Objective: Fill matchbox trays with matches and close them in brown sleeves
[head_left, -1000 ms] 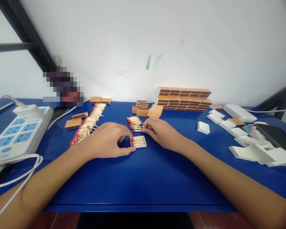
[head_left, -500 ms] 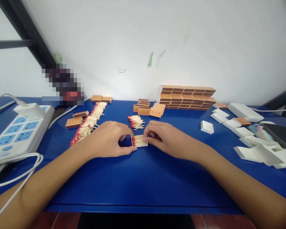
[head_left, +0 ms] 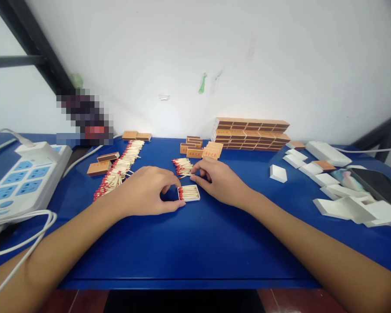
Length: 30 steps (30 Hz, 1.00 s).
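Note:
A small white matchbox tray (head_left: pixel 189 199) lies flat on the blue tabletop, with a layer of red-tipped matches in it. My left hand (head_left: pixel 151 189) curves around the tray's left end, thumb at the near corner and forefinger at the far one. Just beyond the tray is a small heap of loose matches (head_left: pixel 182 166), heads to the left. My right hand (head_left: pixel 217 180) is at the heap's right edge, its thumb and forefinger pinched at the end of a match there. The other fingers are curled in.
A long pile of matches (head_left: pixel 124 163) runs along my left side, near a few brown matchboxes (head_left: pixel 99 168). Matchboxes are stacked (head_left: pixel 250 134) against the wall. White trays (head_left: pixel 329 179) and a phone (head_left: pixel 378 182) lie right; a power strip (head_left: pixel 29 178) with cables is left.
My right hand has moved from the tray's right end up to the loose matches, leaving the tray's contents in full view. My left hand stays at the tray.

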Each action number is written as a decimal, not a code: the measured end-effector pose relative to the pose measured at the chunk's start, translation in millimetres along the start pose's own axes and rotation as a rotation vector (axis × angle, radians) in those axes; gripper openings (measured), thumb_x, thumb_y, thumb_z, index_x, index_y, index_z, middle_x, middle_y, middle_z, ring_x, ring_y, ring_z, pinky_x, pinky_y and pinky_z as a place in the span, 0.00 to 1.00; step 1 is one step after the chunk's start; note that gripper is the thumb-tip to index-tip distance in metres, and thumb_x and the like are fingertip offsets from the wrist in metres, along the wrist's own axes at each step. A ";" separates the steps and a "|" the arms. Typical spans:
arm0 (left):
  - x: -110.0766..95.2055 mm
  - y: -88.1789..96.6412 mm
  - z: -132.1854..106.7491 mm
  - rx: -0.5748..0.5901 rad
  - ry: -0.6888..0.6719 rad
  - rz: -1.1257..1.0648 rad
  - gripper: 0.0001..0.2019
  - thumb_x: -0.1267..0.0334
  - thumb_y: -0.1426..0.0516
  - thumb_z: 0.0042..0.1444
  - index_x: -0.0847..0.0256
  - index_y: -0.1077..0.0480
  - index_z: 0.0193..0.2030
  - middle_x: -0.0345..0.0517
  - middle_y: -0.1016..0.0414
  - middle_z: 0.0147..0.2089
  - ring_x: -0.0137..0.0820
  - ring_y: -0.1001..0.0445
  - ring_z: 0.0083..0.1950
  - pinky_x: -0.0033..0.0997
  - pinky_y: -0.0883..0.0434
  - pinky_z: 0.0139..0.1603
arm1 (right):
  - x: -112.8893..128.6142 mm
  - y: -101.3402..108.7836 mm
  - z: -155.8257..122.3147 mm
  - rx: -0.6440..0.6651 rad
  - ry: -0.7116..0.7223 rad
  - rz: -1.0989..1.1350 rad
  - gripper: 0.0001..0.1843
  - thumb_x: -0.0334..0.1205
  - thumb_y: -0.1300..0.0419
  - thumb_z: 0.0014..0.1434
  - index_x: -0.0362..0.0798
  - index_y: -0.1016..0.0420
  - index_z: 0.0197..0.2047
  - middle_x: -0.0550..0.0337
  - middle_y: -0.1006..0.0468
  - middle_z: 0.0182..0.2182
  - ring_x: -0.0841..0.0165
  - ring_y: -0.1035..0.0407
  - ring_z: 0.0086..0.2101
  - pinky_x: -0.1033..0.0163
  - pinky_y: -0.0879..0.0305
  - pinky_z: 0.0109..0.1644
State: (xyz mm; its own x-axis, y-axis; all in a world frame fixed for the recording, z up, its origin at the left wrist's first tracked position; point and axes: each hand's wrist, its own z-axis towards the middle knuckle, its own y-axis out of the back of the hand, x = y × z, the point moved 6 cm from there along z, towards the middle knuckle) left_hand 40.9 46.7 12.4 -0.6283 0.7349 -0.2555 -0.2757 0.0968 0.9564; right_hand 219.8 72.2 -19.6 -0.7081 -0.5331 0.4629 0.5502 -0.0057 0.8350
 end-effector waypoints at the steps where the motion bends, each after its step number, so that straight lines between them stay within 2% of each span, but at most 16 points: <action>1: 0.5 -0.4 -0.1 0.002 0.002 0.001 0.14 0.48 0.37 0.61 0.57 0.19 0.42 0.38 0.25 0.32 0.29 0.29 0.30 0.32 0.39 0.32 | -0.6 -1.4 1.3 0.002 -0.004 0.001 0.03 0.38 0.37 0.69 0.48 0.24 0.43 0.59 0.26 0.38 0.69 0.35 0.33 0.62 0.42 0.38; 4: 2.0 -1.0 -0.4 0.003 0.009 0.001 0.14 0.48 0.37 0.60 0.57 0.19 0.42 0.38 0.25 0.32 0.29 0.30 0.31 0.32 0.39 0.32 | -0.9 -2.7 3.6 0.016 -0.015 0.004 0.05 0.38 0.38 0.70 0.48 0.25 0.40 0.60 0.27 0.37 0.69 0.36 0.33 0.62 0.42 0.38; 10: 1.9 -0.8 -0.5 0.007 0.003 -0.002 0.15 0.47 0.38 0.61 0.57 0.19 0.42 0.38 0.25 0.31 0.29 0.30 0.30 0.32 0.40 0.32 | -1.9 1.3 0.6 0.065 -0.016 0.008 0.05 0.38 0.40 0.71 0.47 0.26 0.41 0.59 0.27 0.38 0.68 0.35 0.35 0.61 0.41 0.40; 14: 1.9 -0.1 -0.3 -0.002 0.004 -0.001 0.14 0.49 0.37 0.61 0.57 0.19 0.42 0.38 0.25 0.31 0.28 0.30 0.30 0.32 0.40 0.32 | 2.9 10.9 -3.0 0.077 -0.028 0.102 0.08 0.42 0.41 0.72 0.48 0.26 0.41 0.60 0.27 0.35 0.68 0.36 0.34 0.61 0.41 0.39; 20: 1.3 -0.1 0.0 -0.008 -0.006 -0.003 0.14 0.49 0.37 0.61 0.58 0.18 0.43 0.39 0.24 0.31 0.29 0.29 0.30 0.31 0.40 0.31 | 22.7 14.3 -10.8 0.257 0.037 0.214 0.10 0.43 0.40 0.72 0.48 0.25 0.38 0.62 0.27 0.32 0.70 0.36 0.32 0.63 0.40 0.36; 26: 1.9 -0.4 -0.5 -0.018 -0.006 -0.010 0.14 0.50 0.36 0.60 0.57 0.18 0.43 0.38 0.24 0.31 0.28 0.29 0.30 0.31 0.39 0.31 | 28.4 16.0 -13.6 0.225 0.089 0.203 0.03 0.37 0.35 0.66 0.48 0.22 0.39 0.65 0.31 0.30 0.71 0.37 0.31 0.64 0.41 0.35; 30: 2.4 -0.3 -0.4 -0.026 -0.004 -0.010 0.14 0.49 0.36 0.60 0.57 0.18 0.43 0.38 0.24 0.31 0.28 0.29 0.29 0.31 0.39 0.31 | 32.4 13.9 -13.7 0.197 0.091 0.221 0.03 0.36 0.36 0.67 0.49 0.22 0.38 0.66 0.33 0.29 0.72 0.38 0.30 0.64 0.42 0.34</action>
State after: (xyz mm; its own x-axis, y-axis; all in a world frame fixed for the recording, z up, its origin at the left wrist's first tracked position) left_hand 39.2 48.2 11.5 -0.6222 0.7368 -0.2645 -0.3011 0.0866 0.9496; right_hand 210.6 43.3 2.8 -0.5338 -0.5769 0.6183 0.5833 0.2782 0.7631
